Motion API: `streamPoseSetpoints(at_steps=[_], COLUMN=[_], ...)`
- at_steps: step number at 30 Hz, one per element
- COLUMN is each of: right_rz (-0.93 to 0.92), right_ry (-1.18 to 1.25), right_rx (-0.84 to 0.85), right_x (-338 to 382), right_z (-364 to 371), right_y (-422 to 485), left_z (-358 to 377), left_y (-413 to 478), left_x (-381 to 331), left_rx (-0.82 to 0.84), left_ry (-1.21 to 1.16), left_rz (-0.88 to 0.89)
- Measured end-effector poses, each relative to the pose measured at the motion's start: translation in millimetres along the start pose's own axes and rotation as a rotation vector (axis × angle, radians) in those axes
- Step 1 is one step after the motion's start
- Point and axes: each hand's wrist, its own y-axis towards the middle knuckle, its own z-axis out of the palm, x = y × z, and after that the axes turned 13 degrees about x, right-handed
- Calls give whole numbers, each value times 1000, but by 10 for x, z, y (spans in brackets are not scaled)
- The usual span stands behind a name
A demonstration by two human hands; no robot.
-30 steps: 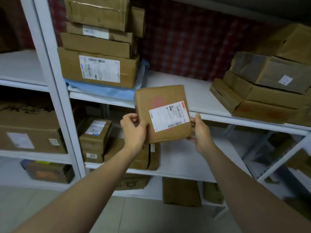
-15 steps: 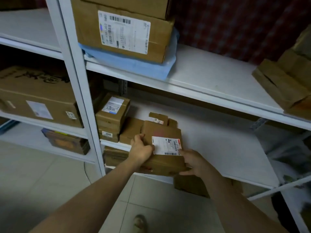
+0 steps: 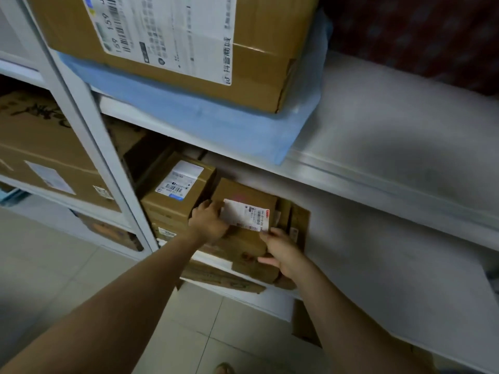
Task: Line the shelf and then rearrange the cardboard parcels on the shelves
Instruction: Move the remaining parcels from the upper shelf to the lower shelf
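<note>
**While both hands grip it, a labelled parcel [image 3: 243, 193] lies on the lower shelf [image 3: 378, 252]**

From the head view, the white shelf runs wide to the right, beneath the upper shelf [image 3: 391, 125]. The left hand [image 3: 209, 221] curls over the parcel's left edge and the right hand [image 3: 282, 252] clasps its near right corner. A labelled box [image 3: 175, 190] crowds its left. Above, a large carton [image 3: 256, 58] sits on the blue liner [image 3: 216, 122].
</note>
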Motion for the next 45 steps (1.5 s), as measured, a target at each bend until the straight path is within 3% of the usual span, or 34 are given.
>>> streamPoseSetpoints(at_steps=[5,12,21,26,31,37,43,45], right_rz=[23,-26,-160,-505,-772,-1041,-1141,-1162], right_ry=[-263,-334,-437,-299,-150,74,175,193], right_rx=[17,-99,-322,-826,-1121,-1237,-1315,-1330], right_x=[32,94,-88,-88,93,570,1050,1169], right_z=[134,126,83,29,-135,-824,-1703,-2087], right_y=[309,499,-305,-1180,-1920,-2821,-3605,-3862], left_z=[128,109,207,168,168,279,476,620], left_y=[197,282,-348,-1155,-1785,-2237,-2371,-2442], left_x=[95,155,-61,-590,-1270,-2159,-3121,-3557], left_rx=[92,123,-31,40,-22,-118,-112,-44], left_ry=[194,221,241,247,178,43,-78,-227], left_rz=[-104,6,195,448,724,913,1041,1055])
